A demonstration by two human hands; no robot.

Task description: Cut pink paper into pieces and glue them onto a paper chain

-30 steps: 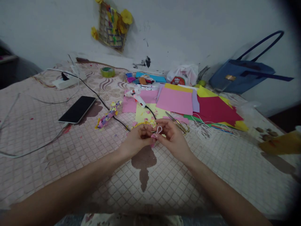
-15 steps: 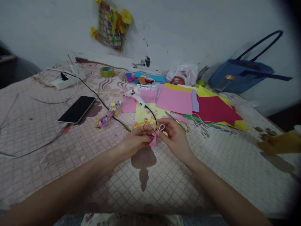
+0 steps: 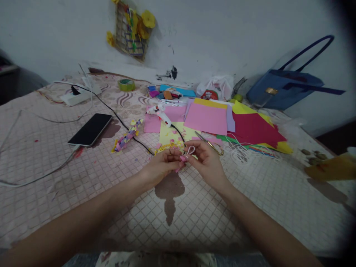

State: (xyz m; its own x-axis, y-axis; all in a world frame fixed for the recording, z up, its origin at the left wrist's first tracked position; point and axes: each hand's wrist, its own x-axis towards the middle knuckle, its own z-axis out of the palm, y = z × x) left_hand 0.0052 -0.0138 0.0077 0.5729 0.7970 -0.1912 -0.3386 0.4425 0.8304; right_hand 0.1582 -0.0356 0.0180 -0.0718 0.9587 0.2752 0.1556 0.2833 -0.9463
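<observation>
Between my hands is a small pink paper tassel (image 3: 183,158) with a white string loop (image 3: 191,150) standing up from its top. My left hand (image 3: 166,163) pinches the tassel from the left, its thumb across the fringe and covering most of it. From the right, my right hand (image 3: 204,159) grips the tassel's top by the base of the loop. Just beyond my fingers lie yellow and pink paper scraps (image 3: 167,147). Gold-handled scissors (image 3: 213,144) rest behind my right hand.
A white glue gun (image 3: 161,114) lies on coloured paper, its black cord running toward my hands. Pink sheets (image 3: 207,118), red paper (image 3: 254,128) and tangled white string (image 3: 241,154) are to the right. A phone (image 3: 91,129) and decorated paper strip (image 3: 128,136) lie left.
My left thumb has moved over the tassel's fringe, so less of the pink shows now. The right hand and the loop stay nearly where they were.
</observation>
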